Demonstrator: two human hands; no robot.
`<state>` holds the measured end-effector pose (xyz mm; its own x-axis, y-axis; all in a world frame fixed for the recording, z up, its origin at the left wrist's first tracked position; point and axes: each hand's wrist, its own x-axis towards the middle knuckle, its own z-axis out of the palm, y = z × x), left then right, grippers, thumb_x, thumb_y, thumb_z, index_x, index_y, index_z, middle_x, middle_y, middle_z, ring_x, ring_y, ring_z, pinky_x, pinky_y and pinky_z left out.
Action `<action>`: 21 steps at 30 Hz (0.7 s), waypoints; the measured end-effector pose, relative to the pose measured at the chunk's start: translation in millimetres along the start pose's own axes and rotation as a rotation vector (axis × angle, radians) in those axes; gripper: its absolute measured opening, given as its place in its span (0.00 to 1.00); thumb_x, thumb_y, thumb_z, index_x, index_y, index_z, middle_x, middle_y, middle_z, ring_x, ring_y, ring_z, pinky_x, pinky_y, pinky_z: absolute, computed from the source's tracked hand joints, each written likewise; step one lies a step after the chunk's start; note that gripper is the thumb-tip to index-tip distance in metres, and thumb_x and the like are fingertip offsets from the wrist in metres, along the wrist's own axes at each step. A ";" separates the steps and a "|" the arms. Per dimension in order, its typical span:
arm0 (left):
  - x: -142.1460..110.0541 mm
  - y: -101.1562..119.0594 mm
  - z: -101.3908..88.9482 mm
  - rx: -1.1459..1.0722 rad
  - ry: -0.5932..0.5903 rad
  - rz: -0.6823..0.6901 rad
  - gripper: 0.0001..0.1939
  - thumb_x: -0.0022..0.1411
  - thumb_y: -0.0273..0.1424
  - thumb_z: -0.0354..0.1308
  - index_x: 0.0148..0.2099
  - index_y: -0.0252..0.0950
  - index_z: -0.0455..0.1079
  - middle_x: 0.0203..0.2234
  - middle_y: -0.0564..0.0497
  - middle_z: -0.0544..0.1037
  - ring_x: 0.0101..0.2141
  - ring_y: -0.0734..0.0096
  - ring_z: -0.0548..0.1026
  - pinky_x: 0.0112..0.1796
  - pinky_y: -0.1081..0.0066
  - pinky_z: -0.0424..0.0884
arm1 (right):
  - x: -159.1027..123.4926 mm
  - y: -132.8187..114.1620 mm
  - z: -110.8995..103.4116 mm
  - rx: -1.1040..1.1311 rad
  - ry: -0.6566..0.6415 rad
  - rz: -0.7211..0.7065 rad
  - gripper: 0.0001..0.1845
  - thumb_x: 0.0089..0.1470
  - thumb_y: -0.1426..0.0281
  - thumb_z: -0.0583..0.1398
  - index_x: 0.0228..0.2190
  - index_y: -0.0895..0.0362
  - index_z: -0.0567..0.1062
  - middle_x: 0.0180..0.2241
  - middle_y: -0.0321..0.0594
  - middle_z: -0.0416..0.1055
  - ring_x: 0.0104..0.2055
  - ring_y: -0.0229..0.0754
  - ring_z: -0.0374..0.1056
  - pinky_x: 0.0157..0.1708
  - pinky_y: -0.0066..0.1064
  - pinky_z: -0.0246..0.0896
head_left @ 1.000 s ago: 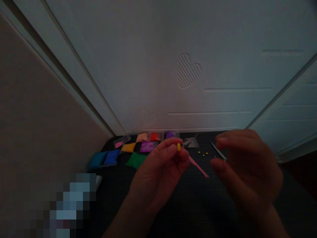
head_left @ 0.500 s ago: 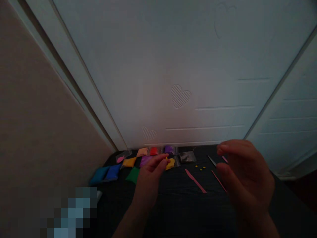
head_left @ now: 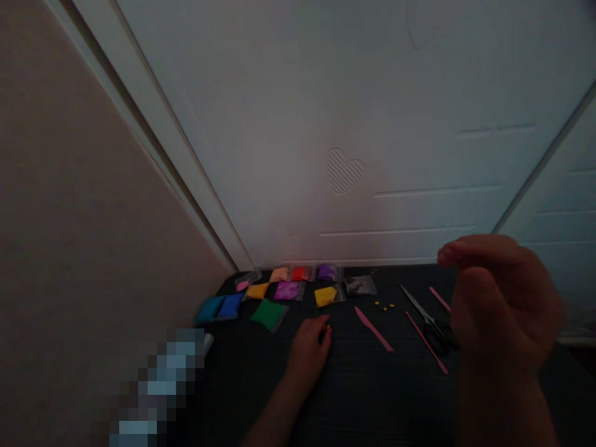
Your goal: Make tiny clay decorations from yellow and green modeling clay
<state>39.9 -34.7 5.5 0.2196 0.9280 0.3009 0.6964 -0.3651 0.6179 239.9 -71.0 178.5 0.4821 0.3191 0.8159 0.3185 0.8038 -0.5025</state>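
Observation:
My left hand [head_left: 310,347] is low over the dark table with thumb and fingers pinched round a small piece of yellow clay [head_left: 328,327]. Raised at the right and nearer the camera is my right hand [head_left: 507,304], its fingers curled and thumb drawn in; I cannot make out anything between the fingertips. Between the hands lie several tiny yellow clay bits [head_left: 384,308] and a pink plastic knife [head_left: 372,329]. A thin pink stick tool [head_left: 426,343] and dark-handled scissors [head_left: 421,307] lie left of my right hand, which partly hides another pink tool [head_left: 440,298].
Small bags of coloured clay stand along the back left, among them a yellow bag [head_left: 326,296], a green bag [head_left: 269,315] and a blue bag [head_left: 230,305]. A grey bag [head_left: 361,285] lies behind the bits. The white panel [head_left: 298,155] rises behind the table [head_left: 363,397].
My left hand has come down and nearer, away from the yellow bag. The right hand has moved up and right, its thumb and fingers closer together, uncovering the scissors. The view has shifted slightly.

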 end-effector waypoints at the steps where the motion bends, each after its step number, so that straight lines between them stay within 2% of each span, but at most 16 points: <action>1: 0.4 -2.3 1.5 0.010 0.007 -0.005 0.14 0.55 0.28 0.48 0.44 0.36 0.66 0.33 0.47 0.72 0.36 0.66 0.70 0.40 0.64 0.66 | 1.0 0.8 -0.8 -0.004 0.027 -0.004 0.09 0.40 0.72 0.57 0.28 0.55 0.74 0.24 0.38 0.65 0.27 0.41 0.61 0.26 0.36 0.53; 9: 4.4 -12.2 7.6 0.006 0.016 -0.089 0.12 0.54 0.28 0.49 0.42 0.36 0.66 0.30 0.50 0.71 0.34 0.68 0.70 0.37 0.66 0.66 | 9.7 12.7 -11.3 0.049 0.156 -0.028 0.06 0.39 0.73 0.58 0.25 0.59 0.74 0.23 0.40 0.67 0.23 0.41 0.62 0.24 0.38 0.54; 15: 5.2 -12.0 10.1 0.013 0.029 -0.093 0.09 0.52 0.27 0.51 0.38 0.35 0.68 0.29 0.49 0.71 0.34 0.67 0.68 0.38 0.67 0.64 | 10.6 18.9 -13.3 0.101 0.163 0.054 0.07 0.39 0.76 0.57 0.25 0.59 0.74 0.23 0.40 0.66 0.23 0.40 0.62 0.25 0.38 0.54; 17: 5.2 -12.9 11.1 0.013 0.031 -0.091 0.08 0.52 0.26 0.52 0.36 0.35 0.68 0.29 0.50 0.71 0.34 0.67 0.68 0.37 0.67 0.64 | 6.3 16.0 -10.6 0.128 0.120 0.109 0.08 0.40 0.77 0.56 0.25 0.58 0.74 0.24 0.39 0.66 0.24 0.40 0.63 0.28 0.38 0.55; 21: 5.2 -14.2 11.9 0.013 0.037 -0.082 0.09 0.52 0.26 0.52 0.37 0.36 0.68 0.29 0.50 0.71 0.33 0.67 0.68 0.37 0.67 0.63 | -10.6 -4.0 -1.3 0.201 -0.054 0.212 0.08 0.43 0.74 0.55 0.28 0.56 0.73 0.25 0.40 0.66 0.28 0.42 0.63 0.30 0.40 0.57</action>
<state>39.2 -23.8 -10.3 0.1358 0.9513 0.2767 0.7200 -0.2867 0.6320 234.5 -78.2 171.5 0.4746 0.5123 0.7158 0.0448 0.7980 -0.6009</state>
